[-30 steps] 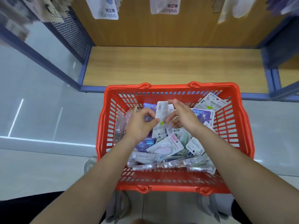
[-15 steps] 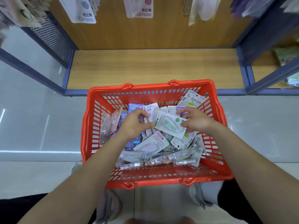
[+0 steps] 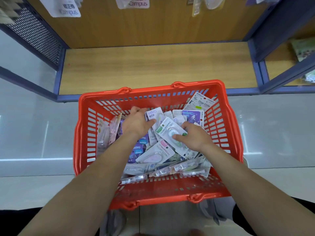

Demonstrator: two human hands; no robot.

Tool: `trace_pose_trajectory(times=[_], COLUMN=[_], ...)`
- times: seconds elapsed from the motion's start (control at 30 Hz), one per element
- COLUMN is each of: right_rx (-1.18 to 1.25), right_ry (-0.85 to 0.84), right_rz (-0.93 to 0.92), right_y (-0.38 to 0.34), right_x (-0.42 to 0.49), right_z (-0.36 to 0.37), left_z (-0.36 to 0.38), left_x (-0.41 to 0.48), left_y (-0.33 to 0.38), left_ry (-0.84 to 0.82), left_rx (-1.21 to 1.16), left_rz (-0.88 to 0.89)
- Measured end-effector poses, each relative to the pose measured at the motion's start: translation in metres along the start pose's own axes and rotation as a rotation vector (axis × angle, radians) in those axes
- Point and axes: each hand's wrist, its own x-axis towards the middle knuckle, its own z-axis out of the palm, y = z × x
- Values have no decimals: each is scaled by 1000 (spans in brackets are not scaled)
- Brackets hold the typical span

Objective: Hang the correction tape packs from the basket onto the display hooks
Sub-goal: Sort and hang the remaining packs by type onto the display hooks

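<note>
An orange-red plastic basket (image 3: 226,133) stands on the floor below me, filled with several correction tape packs. My right hand (image 3: 193,137) pinches a green-and-white pack (image 3: 167,131) on top of the pile, thumb on its blister. My left hand (image 3: 137,122) reaches into the far left of the pile and grips the edge of a white pack with purple print (image 3: 154,114). A pink pack (image 3: 156,155) lies just below both hands.
A low wooden shelf (image 3: 153,65) with a blue frame runs behind the basket. Hung packs (image 3: 69,7) dangle from hooks along the top edge. A perforated dark panel (image 3: 34,33) closes the left side. Grey tiled floor surrounds the basket.
Both hands let the upright white pack drop and spread apart. The right hand took the green pack; the left moved up-left to another pack. My view shifted, so the basket sits lower in frame.
</note>
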Motion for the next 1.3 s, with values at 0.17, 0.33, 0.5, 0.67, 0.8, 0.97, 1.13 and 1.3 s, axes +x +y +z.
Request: trace_pose_trajectory(times=[0.17, 0.33, 0.5, 0.67, 0.8, 0.97, 1.13, 1.3], right_rx=[87, 468, 698, 864, 872, 932, 1111, 974], right_ry=[107, 156, 79, -26, -145, -277, -315, -145], right_rz=[-13, -12, -32, -66, -44, 21, 81, 20], right_y=[10, 17, 10, -19, -46, -59, -60, -62], right_x=[-5, -8, -11, -12, -12, -13, -7, -2], right_z=[15, 16, 4, 7, 29, 54, 55, 40], left_z=[9, 9, -18, -43, -34, -21, -20, -26], left_x=[-5, -11, -22, -49, -78, -91, -89, -78], left_y=[0, -1, -9, -25, -43, -62, -56, -55], left_ry=[64, 15, 92, 155, 141, 204, 217, 33], left_rx=[-315, -584, -699, -748, -699, -805, -982, -883], left_rz=[54, -11, -45, -77, -112, -229, -200, -103])
